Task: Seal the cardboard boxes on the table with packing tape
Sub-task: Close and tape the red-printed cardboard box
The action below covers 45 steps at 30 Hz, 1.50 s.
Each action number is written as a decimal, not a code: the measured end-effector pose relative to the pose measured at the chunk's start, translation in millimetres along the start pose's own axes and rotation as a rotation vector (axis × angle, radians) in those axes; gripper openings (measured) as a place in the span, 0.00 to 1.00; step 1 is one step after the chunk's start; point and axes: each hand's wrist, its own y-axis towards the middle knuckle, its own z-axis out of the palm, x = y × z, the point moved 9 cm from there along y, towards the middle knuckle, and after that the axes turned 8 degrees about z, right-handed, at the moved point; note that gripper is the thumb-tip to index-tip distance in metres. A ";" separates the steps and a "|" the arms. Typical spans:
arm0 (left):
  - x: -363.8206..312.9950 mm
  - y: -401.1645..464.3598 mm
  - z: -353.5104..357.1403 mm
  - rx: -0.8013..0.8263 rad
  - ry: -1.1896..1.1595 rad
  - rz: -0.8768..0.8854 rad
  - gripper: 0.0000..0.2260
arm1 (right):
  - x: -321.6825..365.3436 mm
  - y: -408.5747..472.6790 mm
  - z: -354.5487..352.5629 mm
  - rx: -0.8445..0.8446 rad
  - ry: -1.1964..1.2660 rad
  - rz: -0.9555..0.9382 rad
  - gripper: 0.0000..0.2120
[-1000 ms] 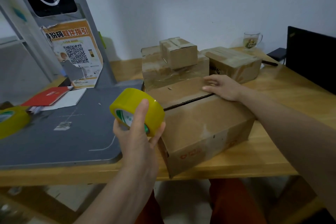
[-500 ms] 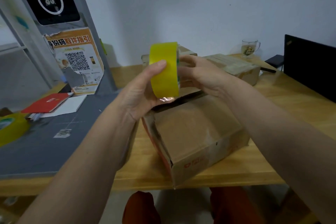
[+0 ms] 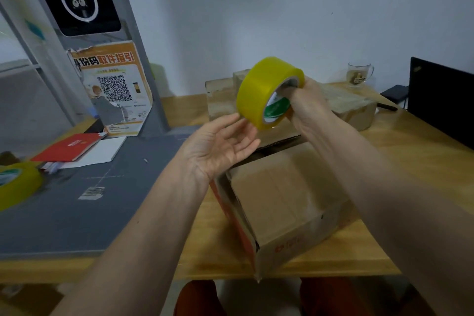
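Right hand (image 3: 305, 102) raised, fingers curled in a grip, left hand (image 3: 220, 143) palm-up, fingers relaxed

Tape roll (image 3: 259, 92) above the near box (image 3: 284, 195), more boxes (image 3: 220, 100) behind, mat (image 3: 84, 200) left

Dim, flat indoor light with a cool grey cast. Soft, faint shadows on the wall (image 3: 256, 20). Wide-angle bending of straight lines toward the left edge. Motion blur on the tape roll (image 3: 15, 185) at far left. Mild softness and compression smear across the cardboard box (image 3: 287, 202). Faint sheen on the tabletop (image 3: 423, 151).
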 end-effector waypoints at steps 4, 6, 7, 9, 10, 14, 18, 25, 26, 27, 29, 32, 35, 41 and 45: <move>-4.4 6.6 -1.0 -0.019 0.008 0.035 0.02 | 8.6 -0.6 -3.8 -0.098 -0.069 -0.051 0.10; -7.1 10.0 -2.0 -0.049 0.049 0.035 0.02 | 15.2 -4.5 -2.1 -0.115 -0.099 -0.109 0.09; -9.9 11.6 -2.8 -0.077 0.068 0.036 0.02 | 18.1 -6.0 -1.2 -0.121 -0.111 -0.137 0.09; -17.5 15.8 -2.0 -0.126 0.087 0.046 0.02 | 22.6 -9.4 0.9 -0.142 -0.140 -0.178 0.12; -22.5 18.9 -0.7 -0.138 0.116 0.057 0.04 | 23.2 -10.4 2.6 -0.149 -0.162 -0.184 0.13; -47.3 35.4 1.3 -0.188 0.390 0.163 0.09 | 15.4 -15.4 14.6 -0.126 -0.302 -0.136 0.14; -52.7 55.1 -10.5 -0.220 0.574 0.135 0.11 | 9.1 -20.3 13.1 -0.133 -0.627 -0.108 0.11; -62.1 91.8 -52.9 -0.301 0.905 0.067 0.04 | -2.7 -20.4 -26.3 -0.131 -0.872 0.086 0.14; -56.8 96.7 -51.0 -0.284 0.949 0.057 0.04 | 1.4 -19.6 -27.2 -0.124 -0.834 0.072 0.16; -52.3 101.5 -48.0 -0.263 1.001 0.058 0.04 | 6.4 -19.4 -26.4 -0.104 -0.805 0.049 0.19; -46.3 112.2 -44.6 -0.233 1.134 0.080 0.06 | 12.9 -20.1 -22.3 -0.027 -0.779 0.017 0.21; -42.8 128.7 -40.5 -0.210 1.280 0.147 0.13 | 12.6 -20.6 -17.5 0.070 -0.723 0.036 0.21; -39.7 137.2 -35.4 -0.158 1.419 0.206 0.16 | 6.1 -19.0 -14.5 0.088 -0.682 0.074 0.21; -30.5 137.8 -43.5 -0.110 1.458 0.160 0.10 | -6.1 -13.2 -16.5 0.052 -0.648 0.094 0.21; -27.8 137.7 -46.3 -0.078 1.436 0.072 0.06 | -6.1 -10.4 -14.4 0.035 -0.616 0.113 0.22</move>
